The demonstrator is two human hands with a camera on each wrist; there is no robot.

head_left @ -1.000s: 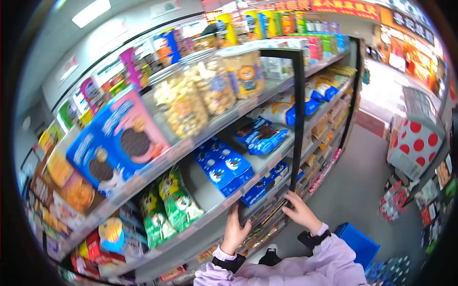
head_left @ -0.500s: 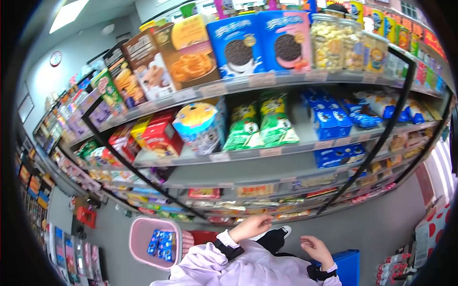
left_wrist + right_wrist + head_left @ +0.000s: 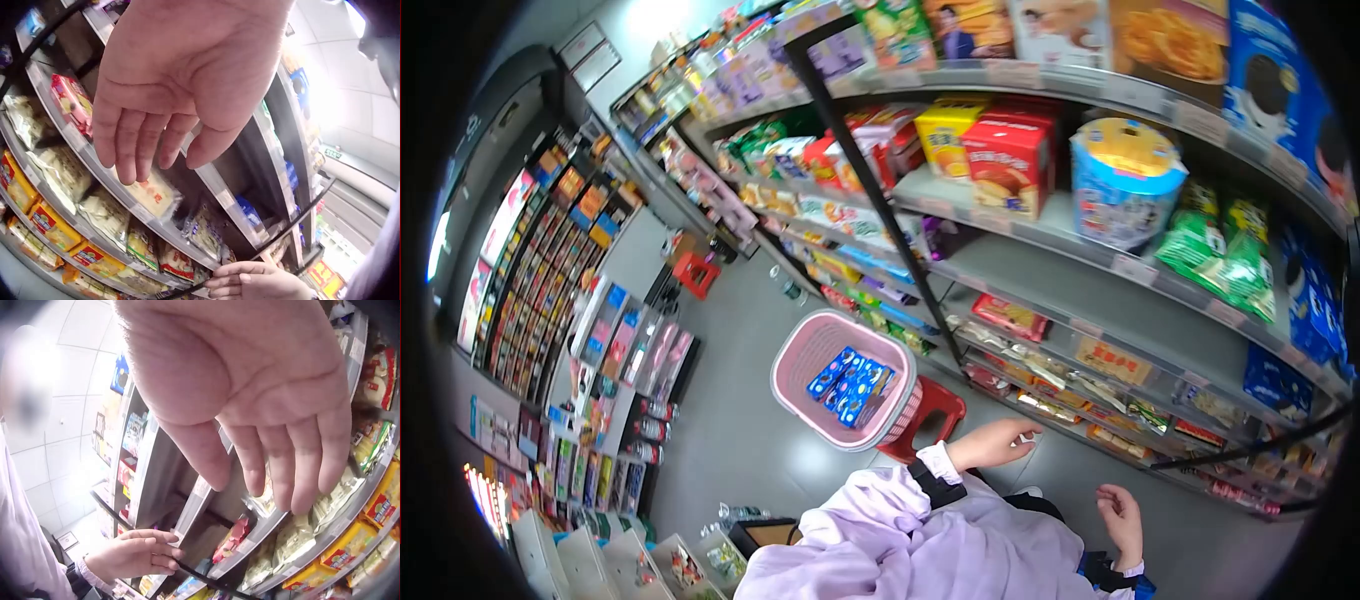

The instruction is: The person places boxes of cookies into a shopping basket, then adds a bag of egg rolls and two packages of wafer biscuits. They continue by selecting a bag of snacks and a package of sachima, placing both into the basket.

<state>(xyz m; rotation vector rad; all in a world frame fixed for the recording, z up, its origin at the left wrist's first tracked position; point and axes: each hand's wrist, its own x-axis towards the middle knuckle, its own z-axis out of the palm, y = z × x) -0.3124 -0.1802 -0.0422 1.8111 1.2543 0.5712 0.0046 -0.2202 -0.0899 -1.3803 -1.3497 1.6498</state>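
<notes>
Overhead, from the head camera: my left hand (image 3: 998, 441) hangs loosely curled and holds nothing, just short of the low shelves (image 3: 1160, 385), where flat snack packets (image 3: 1055, 372) lie in rows. My right hand (image 3: 1122, 514) sits lower, close to my body, fingers relaxed, with nothing in it either. Beside my left arm a pink basket (image 3: 798, 352) rests on a red stool (image 3: 937, 404), with blue biscuit packs (image 3: 849, 384) inside. The basket looks wider than the stool, so I judge that an elbow swung back could tip it and spill the packs onto the floor.

Left wrist camera: the left hand (image 3: 178, 81) shows its palm, 4 fingers nearly straight and side by side, thumb apart, touching nothing. The flat snack packets (image 3: 153, 195) lie on the shelf beyond the fingertips, near but apart. They overlap at the shelf lip, so a careless pull on 1 could drag its neighbours off.

Right wrist camera: the right hand (image 3: 250, 381) is likewise slack and spread, gripping nothing, with a red packet (image 3: 231, 540) and pale bags (image 3: 331, 515) on the shelves beyond. A black rail (image 3: 206, 579) crosses just under the left hand (image 3: 134, 553), and I reckon a fast reach could knock knuckles on it.
</notes>
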